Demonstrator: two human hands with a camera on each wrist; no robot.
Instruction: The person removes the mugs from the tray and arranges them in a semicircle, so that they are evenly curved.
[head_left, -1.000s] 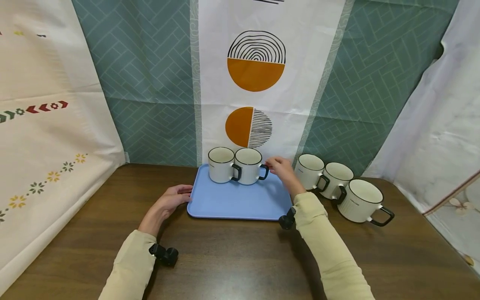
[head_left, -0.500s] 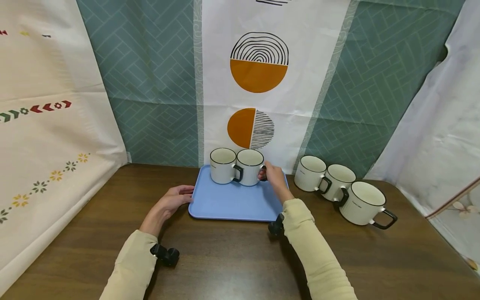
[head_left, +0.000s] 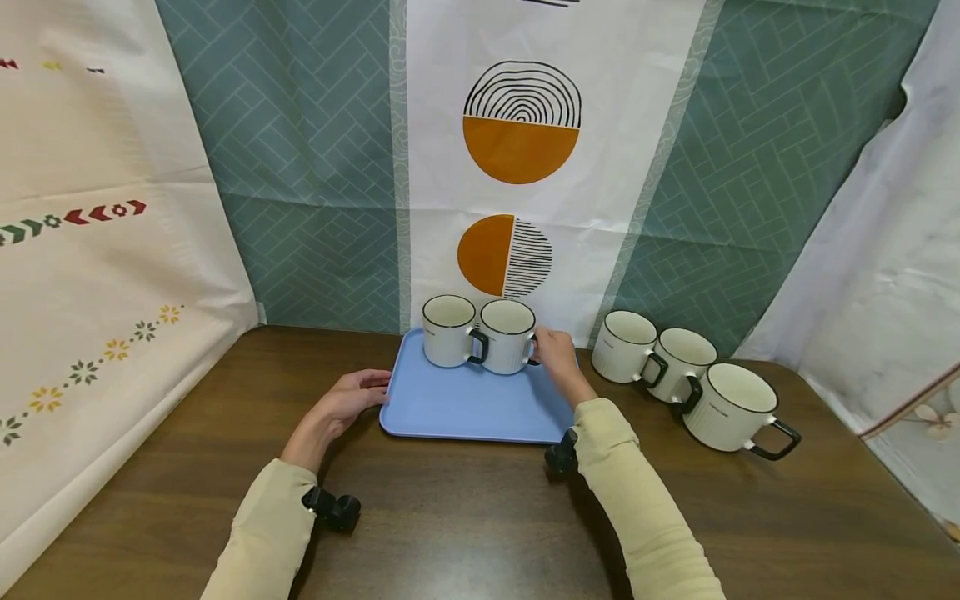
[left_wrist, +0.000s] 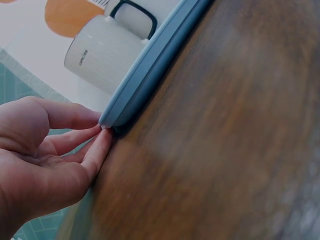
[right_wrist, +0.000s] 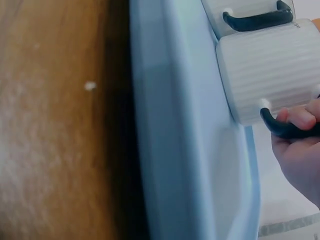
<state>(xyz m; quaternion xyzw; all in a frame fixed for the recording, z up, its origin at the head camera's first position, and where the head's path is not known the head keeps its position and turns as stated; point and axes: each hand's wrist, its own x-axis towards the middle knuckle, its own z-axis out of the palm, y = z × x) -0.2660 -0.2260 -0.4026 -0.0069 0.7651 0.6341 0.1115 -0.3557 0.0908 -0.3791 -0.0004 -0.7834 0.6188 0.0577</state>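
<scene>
On the blue tray two white mugs with dark rims and black handles stand side by side near its back edge. My right hand grips the handle of the right-hand mug; in the right wrist view the fingers wrap the black handle. Just left of it is the other mug, its handle close against the held mug. My left hand pinches the tray's left edge; the left wrist view shows the thumb and fingertips meeting at the rim.
Right of the tray, three more white mugs stand in a slanting row on the wooden table: a back one, a middle one and a front one. A patterned cloth hangs directly behind the tray.
My right hand has gone from beside the right-hand mug to gripping its handle, and that mug has shifted slightly right, away from its neighbour. The left hand stays at the tray's edge.
</scene>
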